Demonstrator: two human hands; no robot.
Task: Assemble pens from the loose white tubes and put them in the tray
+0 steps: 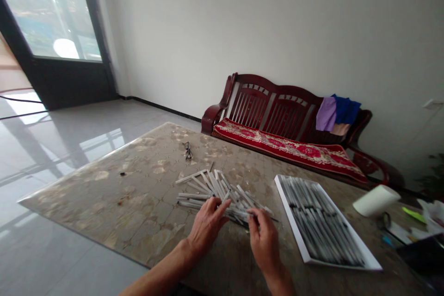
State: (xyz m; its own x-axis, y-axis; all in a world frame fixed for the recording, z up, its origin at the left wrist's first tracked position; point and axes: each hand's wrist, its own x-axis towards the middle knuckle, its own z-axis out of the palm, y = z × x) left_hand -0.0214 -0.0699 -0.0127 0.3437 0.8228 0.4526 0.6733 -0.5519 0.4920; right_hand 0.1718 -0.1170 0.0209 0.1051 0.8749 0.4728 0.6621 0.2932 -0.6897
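A loose pile of white pens [215,189] lies on the patterned table [138,203] in front of me. My left hand [207,223] rests on the near edge of the pile, fingers curled over several pens. My right hand [264,237] is beside it, fingers pinched on one pen at the pile's right end. To the right sits a shallow white tray [347,261] packed with several pens in rows.
A pair of glasses [188,150] lies farther back on the table. A white paper roll [375,200], scissors and small items sit at the right edge. Behind the table stands a wooden bench [277,111] with a red cushion and draped cloths. A glass door is at left.
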